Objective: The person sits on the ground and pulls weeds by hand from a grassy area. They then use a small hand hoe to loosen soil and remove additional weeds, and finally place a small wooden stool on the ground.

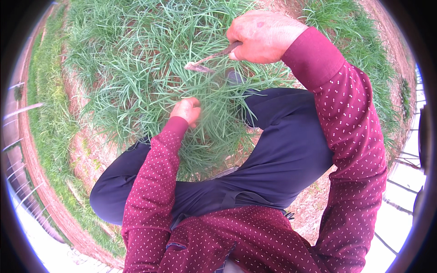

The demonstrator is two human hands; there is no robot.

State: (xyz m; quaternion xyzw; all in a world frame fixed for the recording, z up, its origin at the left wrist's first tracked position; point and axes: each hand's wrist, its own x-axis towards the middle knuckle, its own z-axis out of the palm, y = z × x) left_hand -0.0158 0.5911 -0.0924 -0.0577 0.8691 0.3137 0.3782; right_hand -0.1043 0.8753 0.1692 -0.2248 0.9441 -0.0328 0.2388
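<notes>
My right hand (264, 37) is closed around the handle (229, 49) of a small hand tool, raised above the plants. Its blade (199, 67) is a short, soil-caked piece of metal pointing left, and its exact kind is unclear. Lower and to the left, my left hand (187, 111) reaches with curled fingers into long, narrow green leaves (153, 65), which look like chives or a similar crop. Beside that hand the leaves (216, 112) are blurred. Whether any are in its grip is hidden.
My dark-trousered legs (286, 136) are folded around the near plants, with a shoe (235, 77) partly under leaves. A bare soil strip (80, 136) runs along the left, then another green row (51, 112). Frame poles (25, 110) stand at the far left.
</notes>
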